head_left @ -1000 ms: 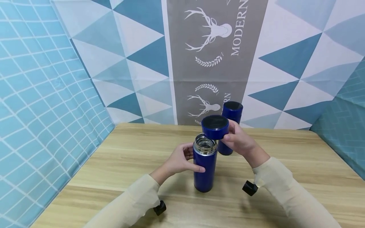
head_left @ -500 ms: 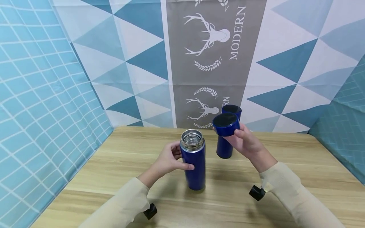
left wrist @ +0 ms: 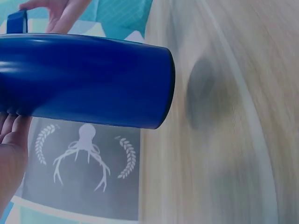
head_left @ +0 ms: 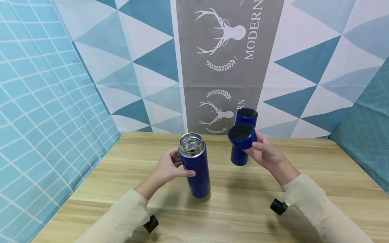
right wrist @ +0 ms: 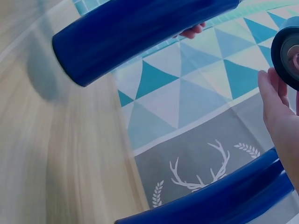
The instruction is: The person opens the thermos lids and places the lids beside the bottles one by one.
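My left hand (head_left: 165,168) grips the side of a dark blue thermos flask (head_left: 199,179), its steel mouth uncovered at the top. This flask leans with its top to the left; its base is apart from its shadow in the left wrist view, so it is off the table. To the right, my right hand (head_left: 268,153) holds the round blue lid (head_left: 244,140) with a black top, fingers and thumb around its rim. The lid's hollow underside (right wrist: 290,51) shows in the right wrist view. Lid and flask are well apart.
A second blue thermos flask (head_left: 239,157) with a black-topped lid stands upright behind the held lid, partly hidden. The wooden table (head_left: 243,216) ends at a patterned backdrop cloth (head_left: 158,81). Blue tiled cloth (head_left: 45,111) hangs on the left.
My left hand has carried the flask leftward and off the table, tilting it. The lid in my right hand has come off to the right, away from the flask's mouth.
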### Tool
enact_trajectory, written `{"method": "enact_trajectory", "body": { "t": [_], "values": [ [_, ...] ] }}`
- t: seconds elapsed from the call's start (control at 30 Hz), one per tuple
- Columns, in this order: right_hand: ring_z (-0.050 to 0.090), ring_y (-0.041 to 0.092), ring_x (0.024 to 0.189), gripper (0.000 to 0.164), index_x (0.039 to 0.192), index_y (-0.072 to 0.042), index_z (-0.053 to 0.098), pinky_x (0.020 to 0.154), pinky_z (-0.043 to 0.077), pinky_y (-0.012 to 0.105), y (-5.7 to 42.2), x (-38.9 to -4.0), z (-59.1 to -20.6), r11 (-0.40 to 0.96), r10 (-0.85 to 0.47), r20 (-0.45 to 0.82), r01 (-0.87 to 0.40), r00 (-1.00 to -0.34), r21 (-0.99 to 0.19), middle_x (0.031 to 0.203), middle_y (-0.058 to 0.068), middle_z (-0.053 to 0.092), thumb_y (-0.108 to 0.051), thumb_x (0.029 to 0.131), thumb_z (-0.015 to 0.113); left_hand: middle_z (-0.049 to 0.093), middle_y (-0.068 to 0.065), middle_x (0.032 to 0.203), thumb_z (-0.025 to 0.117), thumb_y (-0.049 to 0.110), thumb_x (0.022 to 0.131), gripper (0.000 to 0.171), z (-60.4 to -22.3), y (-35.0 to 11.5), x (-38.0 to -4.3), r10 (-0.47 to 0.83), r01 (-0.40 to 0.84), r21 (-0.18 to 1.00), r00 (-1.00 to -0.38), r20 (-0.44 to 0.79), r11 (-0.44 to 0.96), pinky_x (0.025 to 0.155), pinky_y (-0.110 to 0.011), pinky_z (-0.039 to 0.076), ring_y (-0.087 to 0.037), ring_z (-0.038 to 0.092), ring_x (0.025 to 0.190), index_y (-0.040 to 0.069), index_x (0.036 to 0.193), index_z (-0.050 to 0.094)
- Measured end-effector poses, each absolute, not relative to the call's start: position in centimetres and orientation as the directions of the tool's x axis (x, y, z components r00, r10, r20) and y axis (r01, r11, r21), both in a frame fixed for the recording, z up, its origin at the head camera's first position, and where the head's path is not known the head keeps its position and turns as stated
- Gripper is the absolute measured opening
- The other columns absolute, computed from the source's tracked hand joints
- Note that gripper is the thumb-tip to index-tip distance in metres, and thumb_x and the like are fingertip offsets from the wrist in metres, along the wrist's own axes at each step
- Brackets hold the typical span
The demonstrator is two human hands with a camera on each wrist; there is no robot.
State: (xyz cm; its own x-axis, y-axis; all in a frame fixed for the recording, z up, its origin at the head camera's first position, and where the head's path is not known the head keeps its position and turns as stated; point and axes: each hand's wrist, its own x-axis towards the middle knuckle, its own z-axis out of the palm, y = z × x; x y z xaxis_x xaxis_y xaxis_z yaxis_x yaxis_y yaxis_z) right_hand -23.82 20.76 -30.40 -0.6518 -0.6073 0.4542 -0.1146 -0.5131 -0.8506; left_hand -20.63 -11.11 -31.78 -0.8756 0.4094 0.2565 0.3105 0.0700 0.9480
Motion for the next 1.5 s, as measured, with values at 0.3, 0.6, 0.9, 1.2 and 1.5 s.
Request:
{"method": "enact_trajectory", "body": {
  "t": [0.3, 0.6, 0.9, 1.2, 1.5],
  "values": [
    [0.058, 0.010, 0.117, 0.058, 0.139, -0.018, 0.043, 0.105, 0.046, 0.026, 21.5, -23.9, -32.2, -0.494, -0.591, 0.421, -0.104, -0.688, -0.863, 0.128, -0.005, 0.062, -0.033, 0.089, 0.067, 0.068, -0.018, 0.115, 0.085, 0.001, 0.063, 0.069, -31.8, -13.3, -20.8, 0.354, 0.309, 0.947, -0.898, 0.262, 0.084, 0.088, -0.023, 0.056, -0.004, 0.069, 0.093, -0.010, 0.123, 0.052],
    [0.058, 0.009, 0.119, 0.054, 0.139, -0.020, 0.044, 0.103, 0.048, 0.027, 22.2, -23.9, -32.7, -0.487, -0.555, 0.388, -0.090, -0.736, -0.869, 0.131, -0.006, 0.061, -0.031, 0.090, 0.064, 0.068, 0.012, 0.101, 0.088, 0.007, 0.063, 0.075, -32.0, -14.9, -20.8, 0.342, 0.277, 0.959, -0.909, 0.239, 0.066, 0.086, -0.020, 0.056, -0.003, 0.069, 0.092, -0.014, 0.123, 0.049],
    [0.054, 0.011, 0.124, 0.046, 0.138, -0.021, 0.045, 0.103, 0.047, 0.024, 23.3, -23.5, -32.5, -0.402, -0.575, 0.355, -0.123, -0.737, -0.907, 0.142, -0.004, 0.048, -0.020, 0.094, 0.060, 0.067, 0.016, 0.101, 0.086, 0.004, 0.064, 0.072, -31.4, -16.0, -21.8, 0.320, 0.299, 0.946, -0.915, 0.247, 0.126, 0.087, -0.018, 0.054, -0.001, 0.068, 0.093, -0.013, 0.124, 0.050],
    [0.054, 0.008, 0.123, 0.044, 0.135, -0.019, 0.046, 0.099, 0.050, 0.023, 24.1, -22.7, -32.2, -0.261, -0.613, 0.318, -0.194, -0.724, -0.946, 0.136, -0.004, 0.050, -0.007, 0.094, 0.056, 0.069, 0.010, 0.101, 0.085, 0.005, 0.067, 0.068, -31.4, -17.0, -23.3, 0.236, 0.282, 0.930, -0.945, 0.227, 0.234, 0.086, -0.017, 0.054, 0.001, 0.066, 0.091, -0.008, 0.126, 0.052],
    [0.055, 0.003, 0.118, 0.048, 0.133, -0.018, 0.046, 0.095, 0.052, 0.020, 24.1, -22.4, -32.4, -0.105, -0.623, 0.310, -0.316, -0.718, -0.943, 0.133, -0.009, 0.052, 0.006, 0.092, 0.053, 0.070, -0.004, 0.110, 0.083, 0.006, 0.070, 0.066, -31.4, -17.4, -24.6, 0.208, 0.267, 0.923, -0.955, 0.214, 0.276, 0.085, -0.016, 0.053, 0.002, 0.066, 0.090, -0.003, 0.128, 0.054]
  ]
}}
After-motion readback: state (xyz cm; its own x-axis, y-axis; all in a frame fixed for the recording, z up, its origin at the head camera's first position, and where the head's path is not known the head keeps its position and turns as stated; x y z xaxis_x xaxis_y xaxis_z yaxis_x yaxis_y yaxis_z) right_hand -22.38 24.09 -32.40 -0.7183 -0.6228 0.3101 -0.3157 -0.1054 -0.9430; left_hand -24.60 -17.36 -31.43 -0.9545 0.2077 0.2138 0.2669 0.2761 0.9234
